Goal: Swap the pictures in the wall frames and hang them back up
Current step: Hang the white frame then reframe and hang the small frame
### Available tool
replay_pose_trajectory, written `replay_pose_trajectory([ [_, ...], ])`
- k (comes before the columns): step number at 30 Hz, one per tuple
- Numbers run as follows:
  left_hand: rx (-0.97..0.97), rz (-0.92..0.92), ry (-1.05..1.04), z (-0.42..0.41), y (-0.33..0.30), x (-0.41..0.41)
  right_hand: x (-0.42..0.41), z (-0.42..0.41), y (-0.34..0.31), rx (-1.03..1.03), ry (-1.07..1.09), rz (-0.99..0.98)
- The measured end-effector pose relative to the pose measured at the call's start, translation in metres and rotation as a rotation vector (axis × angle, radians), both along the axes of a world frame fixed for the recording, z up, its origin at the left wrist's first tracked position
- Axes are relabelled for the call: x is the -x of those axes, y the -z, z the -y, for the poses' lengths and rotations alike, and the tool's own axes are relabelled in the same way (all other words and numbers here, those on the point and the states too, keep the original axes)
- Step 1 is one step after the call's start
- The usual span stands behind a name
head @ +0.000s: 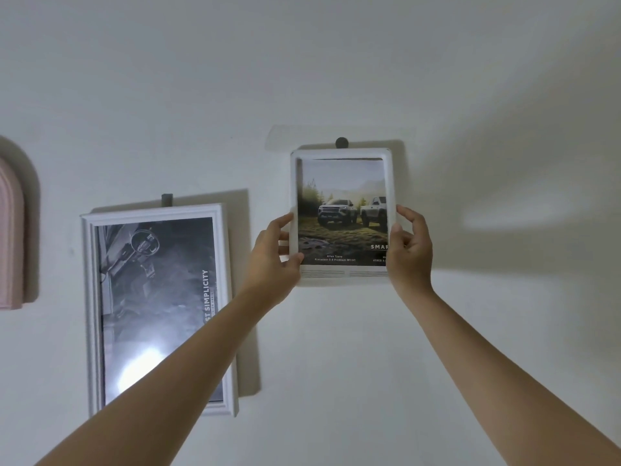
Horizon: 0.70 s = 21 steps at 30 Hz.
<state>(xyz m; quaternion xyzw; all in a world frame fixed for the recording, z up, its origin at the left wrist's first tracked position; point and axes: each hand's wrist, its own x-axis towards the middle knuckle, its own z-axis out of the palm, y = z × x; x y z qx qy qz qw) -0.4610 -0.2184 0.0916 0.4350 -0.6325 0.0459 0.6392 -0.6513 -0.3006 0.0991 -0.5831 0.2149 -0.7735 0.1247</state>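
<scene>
Your left hand (275,253) and right hand (408,248) clamp the small frame (341,216) between them, just under the wall hook (341,142). Release before it catches and it could drop.

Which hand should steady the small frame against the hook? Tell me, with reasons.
Probably either: the left hand and right hand each grip a side of the small frame below the hook.

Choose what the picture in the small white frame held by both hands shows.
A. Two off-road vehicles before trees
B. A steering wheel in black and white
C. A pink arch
A: the small white frame gripped by both hands shows two vehicles on rough ground before trees.
</scene>
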Motion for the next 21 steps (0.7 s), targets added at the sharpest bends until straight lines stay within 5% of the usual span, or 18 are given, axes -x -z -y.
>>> replay_pose_trajectory([
  [8,0.105,0.142,-0.163,0.007,0.008,0.000,0.001,0.009,0.015,-0.004,0.172,-0.106],
  [21,0.017,0.120,-0.171,0.009,0.011,-0.001,-0.002,0.006,0.017,-0.014,0.184,-0.114],
])
